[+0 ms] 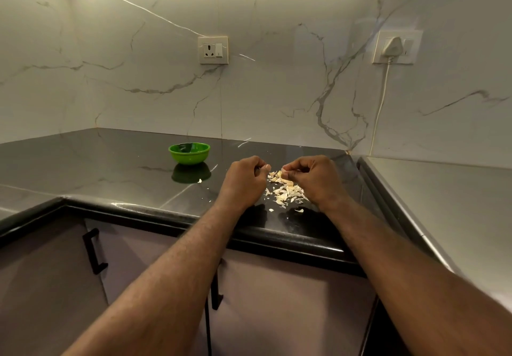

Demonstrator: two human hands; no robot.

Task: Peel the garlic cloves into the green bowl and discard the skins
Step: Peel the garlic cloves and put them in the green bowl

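At a black stone countertop [110, 167], the green bowl [189, 158] stands to your left, well apart from both hands and toward the marble wall, its shape mirrored in the polished surface; from this angle you cannot tell what lies inside it. A single stray flake [199, 180] sits on the stone just in front of the bowl. Your left hand [245, 181] hovers over the counter with all fingers curled tight into the palm and the thumb [266, 167] pressed against the forefinger; whether anything is held inside that curl cannot be told. Between your two hands, a loose pile of garlic skins [286, 192] and pale fragments is scattered on the stone, with a few flecks nearer the counter's edge. Your right hand [315, 179] faces the left one, fingers bent and bunched together, the fingertips [291, 167] and thumb pinching a small pale garlic piece [283, 172] just above the far end of the pile. The two hands are near each other but not touching. On the wall behind, a socket [213, 50] sits above the bowl, and a white plug [393, 47] with its cable hangs at the right.
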